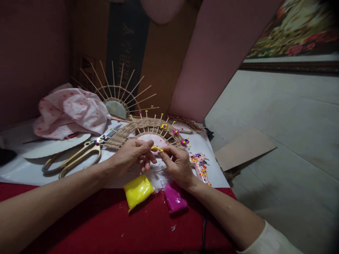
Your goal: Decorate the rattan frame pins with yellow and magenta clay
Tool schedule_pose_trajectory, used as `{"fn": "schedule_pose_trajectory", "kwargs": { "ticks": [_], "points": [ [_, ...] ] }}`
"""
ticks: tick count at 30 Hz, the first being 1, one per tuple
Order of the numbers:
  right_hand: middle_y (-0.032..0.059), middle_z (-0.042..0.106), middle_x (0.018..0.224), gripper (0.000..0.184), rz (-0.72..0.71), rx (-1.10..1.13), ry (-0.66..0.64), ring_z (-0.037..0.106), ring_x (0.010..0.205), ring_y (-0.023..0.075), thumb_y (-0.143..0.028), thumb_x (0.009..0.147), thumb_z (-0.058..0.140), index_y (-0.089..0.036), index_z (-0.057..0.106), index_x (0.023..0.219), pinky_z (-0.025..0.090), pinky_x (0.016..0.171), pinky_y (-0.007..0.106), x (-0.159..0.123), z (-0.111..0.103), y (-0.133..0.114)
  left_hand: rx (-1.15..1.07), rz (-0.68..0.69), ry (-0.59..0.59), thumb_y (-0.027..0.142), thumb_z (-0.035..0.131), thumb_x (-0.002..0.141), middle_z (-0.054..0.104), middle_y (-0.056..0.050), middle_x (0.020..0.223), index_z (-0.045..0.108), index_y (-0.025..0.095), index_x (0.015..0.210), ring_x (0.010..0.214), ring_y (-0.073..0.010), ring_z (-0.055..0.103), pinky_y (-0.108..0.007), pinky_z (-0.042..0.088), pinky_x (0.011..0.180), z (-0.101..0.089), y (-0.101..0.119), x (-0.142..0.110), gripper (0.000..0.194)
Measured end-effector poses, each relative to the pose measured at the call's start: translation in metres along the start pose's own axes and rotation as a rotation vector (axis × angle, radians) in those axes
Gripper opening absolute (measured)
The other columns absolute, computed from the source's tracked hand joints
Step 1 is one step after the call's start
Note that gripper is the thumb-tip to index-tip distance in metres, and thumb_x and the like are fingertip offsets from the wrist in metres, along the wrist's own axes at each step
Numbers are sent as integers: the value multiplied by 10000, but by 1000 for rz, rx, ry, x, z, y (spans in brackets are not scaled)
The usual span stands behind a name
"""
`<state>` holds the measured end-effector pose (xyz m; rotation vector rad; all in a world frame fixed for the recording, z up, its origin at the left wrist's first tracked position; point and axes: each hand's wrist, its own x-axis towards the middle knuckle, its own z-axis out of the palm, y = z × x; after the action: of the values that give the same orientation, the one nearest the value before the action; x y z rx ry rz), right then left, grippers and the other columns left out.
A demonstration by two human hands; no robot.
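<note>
Nearest, red cloth [106, 218] covers the front of the table, with a dark cord [203, 234] lying on it at the right. Two clear packets rest where the red meets a white sheet [219, 176]: a yellow packet [139, 190] and, beside it, a magenta packet [175, 199]. Just above them, the left hand [137, 154] and the right hand [178, 165] each pinch a thin yellow strip [157, 149] between thumb and finger; it spans the small gap between them, in front of the woven fan [124, 130]. The left hand's other fingers hang loosely curled.

To the left lie big scissors [67, 162], handles toward the person; to the right, partly behind the right wrist, is a flower-patterned tool [200, 165]. The fan carries bead-tipped sticks and small clay-like flowers (yellow and magenta ones show). Behind the scissors sits a crumpled spotted cloth [72, 111], and farther back a stick frame [116, 91] leans before a cardboard box [161, 67].
</note>
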<state>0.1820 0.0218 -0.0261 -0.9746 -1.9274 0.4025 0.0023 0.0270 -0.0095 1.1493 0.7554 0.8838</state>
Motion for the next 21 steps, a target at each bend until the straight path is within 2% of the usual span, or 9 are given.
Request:
{"fn": "schedule_pose_trajectory", "kwargs": {
  "ticks": [2,6,15,21],
  "points": [
    [7,639,718,115,5,2,6,520,595,101,-220,860,560,-167,661,870,385,542,231,0,0,0,-43,2,-28,466,515,858,692,-110,672,653,76,762,434,-103,571,-195,436,405,-1,-1,1,424],
    [3,635,708,99,5,-5,17,517,596,99,-206,851,571,-164,660,848,381,543,228,0,0,0,-46,6,-53,368,608,816,685,-92,646,658,73,721,433,-100,571,-201,459,430,-3,-2,2,314],
    [0,635,703,92,-1,8,27,506,583,93,-209,849,578,-164,657,836,383,541,230,1,0,1,-14,-26,7,244,654,776,676,-50,611,649,93,683,432,-91,581,-182,449,428,-2,2,0,177],
    [-2,624,696,90,-5,12,29,501,585,93,-198,849,576,-162,658,844,384,543,232,0,0,0,-44,-17,8,435,585,821,693,-90,672,650,100,841,467,-123,599,-215,463,435,-1,0,0,342]
  ]
}}
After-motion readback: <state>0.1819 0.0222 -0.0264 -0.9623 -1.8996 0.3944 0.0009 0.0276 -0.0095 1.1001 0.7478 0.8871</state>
